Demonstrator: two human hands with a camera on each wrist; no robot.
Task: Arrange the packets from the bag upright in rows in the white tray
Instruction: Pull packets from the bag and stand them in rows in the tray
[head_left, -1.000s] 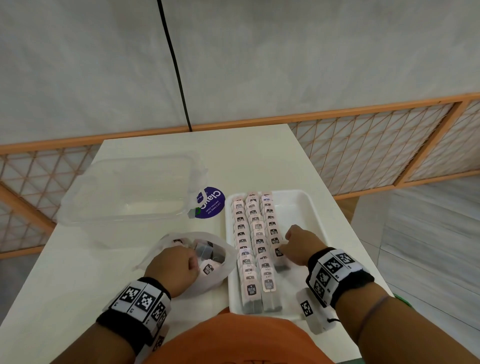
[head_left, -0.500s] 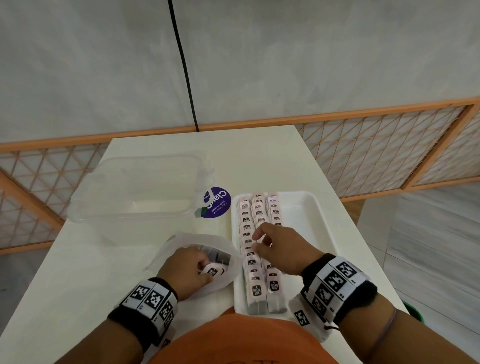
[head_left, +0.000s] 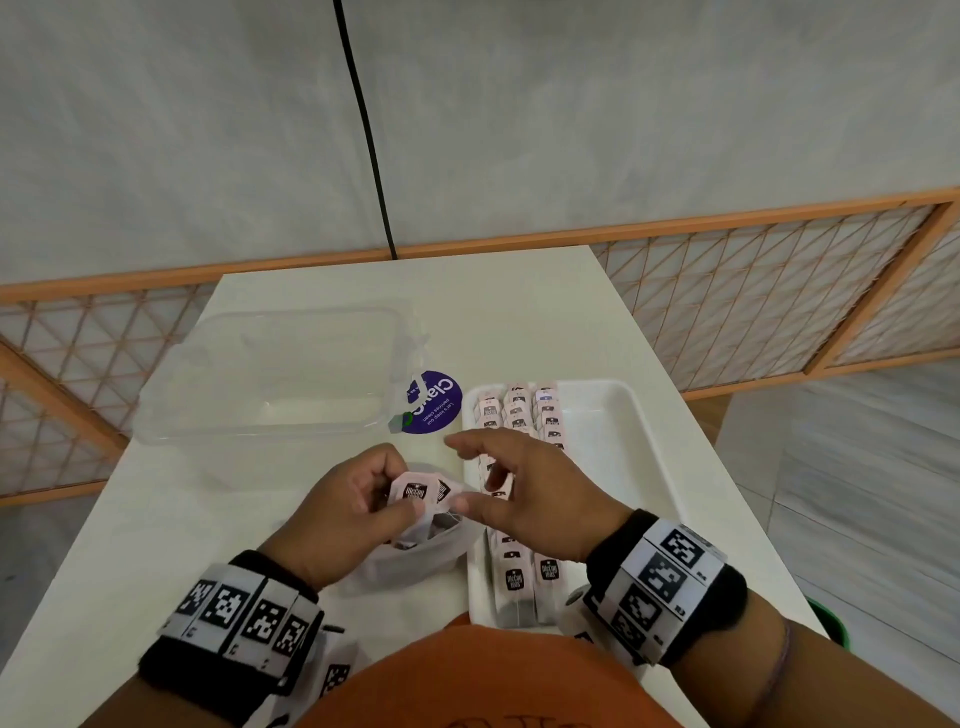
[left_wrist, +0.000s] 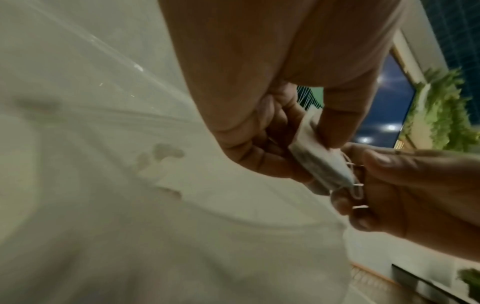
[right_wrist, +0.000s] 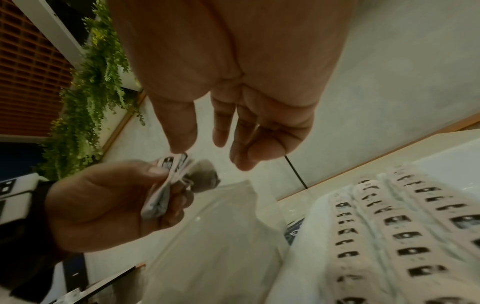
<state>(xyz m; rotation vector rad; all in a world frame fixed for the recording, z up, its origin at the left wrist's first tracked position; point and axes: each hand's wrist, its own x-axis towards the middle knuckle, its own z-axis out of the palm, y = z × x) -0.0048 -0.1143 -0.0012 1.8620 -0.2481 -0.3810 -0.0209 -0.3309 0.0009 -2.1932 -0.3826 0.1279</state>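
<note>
Left hand (head_left: 353, 514) pinching packets (head_left: 421, 491) over bag (head_left: 415, 566), right hand (head_left: 535, 499) spread, thumb touching them, clear tub (head_left: 270, 374) behind, white tray (head_left: 644, 452) beside

Held packet (head_left: 415, 492): "McCoy teas" on its pink tag.
Front packets (head_left: 514, 578) in the white tray (head_left: 631, 457): "McCoy teas".
Purple sticker (head_left: 434, 402), middle of the counter (head_left: 519, 322): large word beginning "Cla", rest unclear.

tray (head_left: 615, 470): smooth white plastic
packets (head_left: 546, 415): matt pink paper
bag (head_left: 415, 569): thin clear plastic
tabletop (head_left: 519, 312): smooth, pale surface
</note>
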